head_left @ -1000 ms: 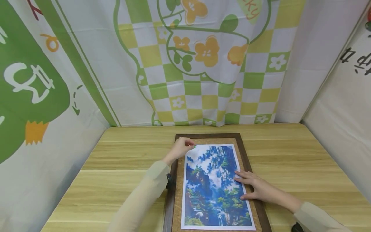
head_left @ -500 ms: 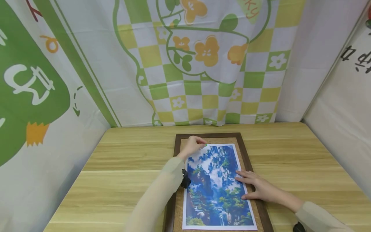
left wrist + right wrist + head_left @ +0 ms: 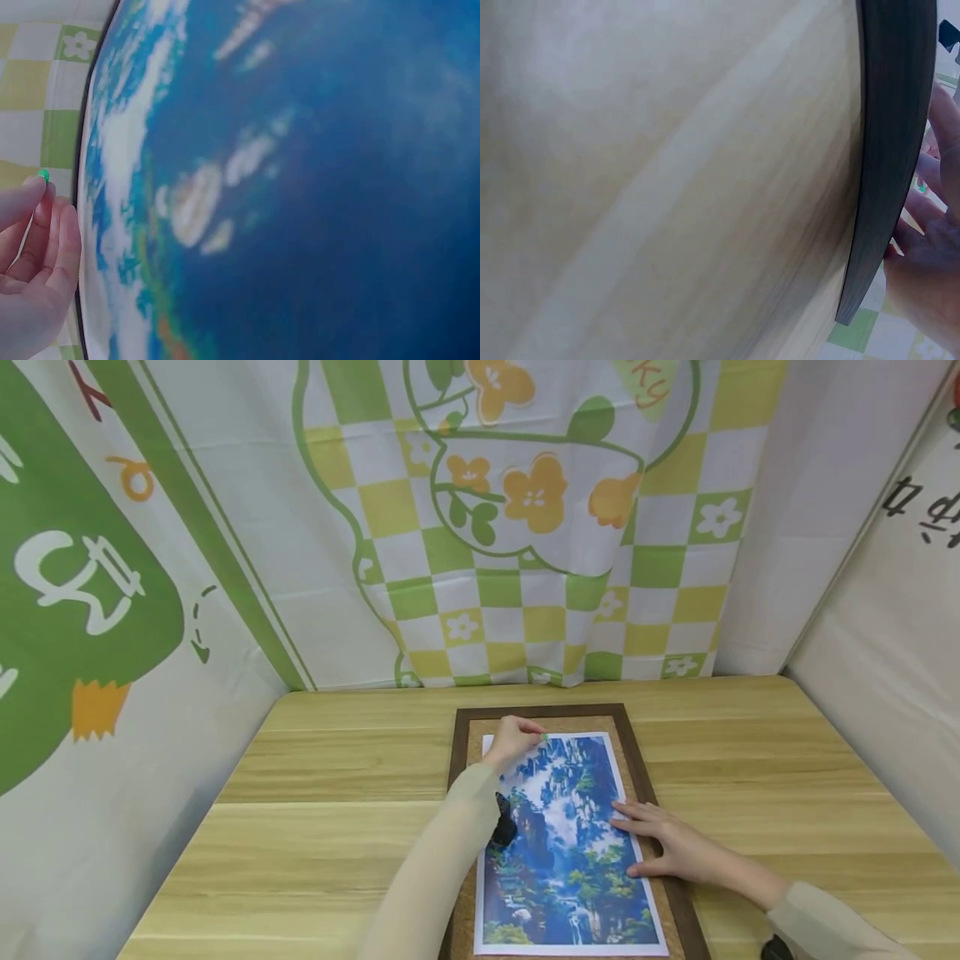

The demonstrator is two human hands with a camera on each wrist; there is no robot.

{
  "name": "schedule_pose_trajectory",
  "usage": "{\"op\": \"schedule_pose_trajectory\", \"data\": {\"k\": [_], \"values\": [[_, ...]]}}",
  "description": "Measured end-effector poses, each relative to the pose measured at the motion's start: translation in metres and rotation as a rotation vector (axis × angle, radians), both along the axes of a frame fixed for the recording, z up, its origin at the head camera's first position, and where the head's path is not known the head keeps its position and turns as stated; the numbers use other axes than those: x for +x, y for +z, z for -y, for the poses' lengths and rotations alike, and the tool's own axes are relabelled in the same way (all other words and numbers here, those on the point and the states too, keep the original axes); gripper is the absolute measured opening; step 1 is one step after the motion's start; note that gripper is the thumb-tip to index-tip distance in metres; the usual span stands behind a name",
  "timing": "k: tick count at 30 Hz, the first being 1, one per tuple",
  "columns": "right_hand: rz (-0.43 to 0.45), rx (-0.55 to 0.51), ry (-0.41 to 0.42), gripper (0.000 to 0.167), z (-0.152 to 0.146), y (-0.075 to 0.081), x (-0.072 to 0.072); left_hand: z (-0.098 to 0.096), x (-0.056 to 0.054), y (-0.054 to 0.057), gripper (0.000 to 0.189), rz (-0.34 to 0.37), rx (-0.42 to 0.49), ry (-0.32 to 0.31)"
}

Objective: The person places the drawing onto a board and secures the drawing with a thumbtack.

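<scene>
A framed corkboard (image 3: pixel 573 724) lies on the table, its brown frame (image 3: pixel 637 768) around bare cork margins. On it lies a white-edged print (image 3: pixel 570 860) of a blue mountain landscape with waterfalls. My left hand (image 3: pixel 516 740) is at the print's top edge, thumb and fingertip pinching a small green pushpin (image 3: pixel 44 176). Whether its point touches the paper is hidden. My right hand (image 3: pixel 671 845) rests with spread fingers on the print's right edge, across the frame's right side. The right wrist view shows that hand (image 3: pixel 934 225) beside the dark frame edge.
The wooden table (image 3: pixel 322 827) extends on both sides of the board. A green and yellow checked curtain (image 3: pixel 525 568) hangs behind its far edge, with printed fabric walls (image 3: pixel 892 635) left and right. A black wrist camera (image 3: pixel 504 821) hangs over the print.
My left hand has moved right along the print's top edge, from near its left corner towards the middle, holding the green pushpin. My right hand has stayed almost in place.
</scene>
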State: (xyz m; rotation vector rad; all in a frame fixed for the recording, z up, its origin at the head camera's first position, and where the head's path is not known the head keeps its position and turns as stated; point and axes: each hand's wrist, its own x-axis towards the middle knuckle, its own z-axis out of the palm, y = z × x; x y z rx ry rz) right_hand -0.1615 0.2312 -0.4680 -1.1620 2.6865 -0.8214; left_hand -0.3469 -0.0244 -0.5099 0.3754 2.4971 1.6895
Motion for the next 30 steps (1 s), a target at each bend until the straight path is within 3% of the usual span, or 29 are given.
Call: {"op": "schedule_pose_trajectory", "data": {"k": [1,3,6,8,11,13,19,22,23,25,28,29,30], "values": [[0.003,-0.003,0.001,0.064,0.0,0.0,0.0,-0.001,-0.001,0.001,0.012,0.042,0.021,0.008],[0.002,-0.008,0.002,0.064,0.0,-0.001,-0.001,-0.005,0.021,0.029,0.015,0.127,0.02,0.058],[-0.006,-0.005,-0.002,0.064,0.0,-0.002,-0.001,-0.009,0.047,0.062,0.018,0.149,0.046,0.091],[-0.014,0.001,-0.008,0.064,0.0,-0.002,0.0,-0.01,0.052,0.065,0.017,0.126,0.049,0.103],[-0.016,0.014,-0.016,0.065,0.0,-0.002,0.0,-0.01,0.053,0.066,0.016,0.116,0.044,0.11],[-0.01,0.013,-0.016,0.065,0.001,-0.002,0.0,-0.009,0.045,0.056,0.015,0.108,0.033,0.111],[0.006,0.004,-0.007,0.065,0.001,-0.001,0.0,-0.012,0.03,0.046,0.013,0.149,-0.018,0.123],[0.0,0.004,-0.006,0.065,0.001,-0.001,0.0,-0.013,0.029,0.046,0.012,0.124,-0.062,0.12],[-0.003,0.002,-0.002,0.065,0.001,-0.002,0.0,-0.013,0.034,0.052,0.013,0.137,-0.076,0.119],[-0.006,-0.003,0.003,0.064,0.001,-0.002,0.0,-0.013,0.034,0.054,0.013,0.135,-0.109,0.12],[-0.006,-0.001,0.0,0.064,0.002,-0.001,0.001,-0.015,0.03,0.051,0.012,0.146,-0.142,0.113],[-0.006,-0.001,0.0,0.065,0.002,-0.001,0.001,-0.015,0.028,0.047,0.013,0.128,-0.158,0.111],[-0.006,0.001,-0.001,0.065,0.002,-0.001,0.001,-0.015,0.018,0.034,0.011,0.094,-0.151,0.095]]}}
